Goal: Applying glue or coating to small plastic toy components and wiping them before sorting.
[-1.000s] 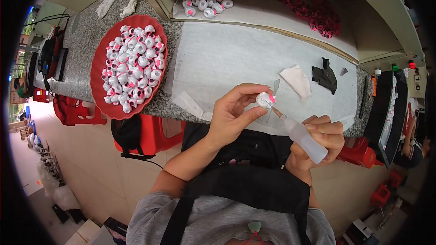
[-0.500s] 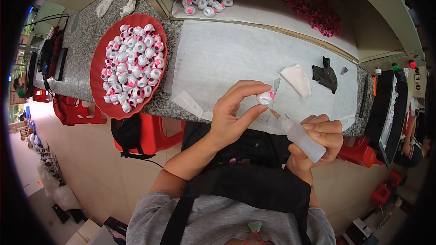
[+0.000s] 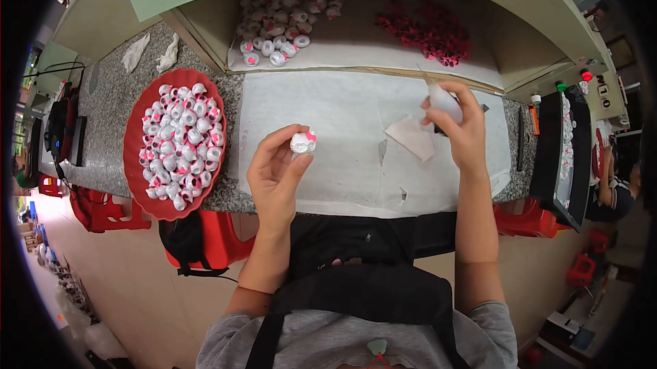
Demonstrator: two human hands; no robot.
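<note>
Between the thumb and fingers of my left hand (image 3: 270, 174) is a small round white piece with a bright pink patch (image 3: 304, 142), held above the white paper sheet (image 3: 328, 102). My right hand (image 3: 465, 126) is wrapped round a translucent squeeze bottle (image 3: 445, 103) with a thin nozzle. The nozzle points up and away, toward the shelf opening, well apart from the piece. Below the right hand lies a folded whitish cloth (image 3: 410, 138); a dark scrap behind that hand is mostly hidden.
Left of the sheet stands a red scalloped tray (image 3: 135, 181) heaped with similar white and pink pieces. Inside the shelf are more white pieces (image 3: 274, 27) and a pile of dark pink parts (image 3: 438, 37). A black tray (image 3: 547, 181) stands at right; red stools (image 3: 212, 242) are below.
My hands have moved apart: the left one leftward with the white piece, the right one up and away with the bottle. The nozzle has left the piece and now points upward. The view has shifted.
</note>
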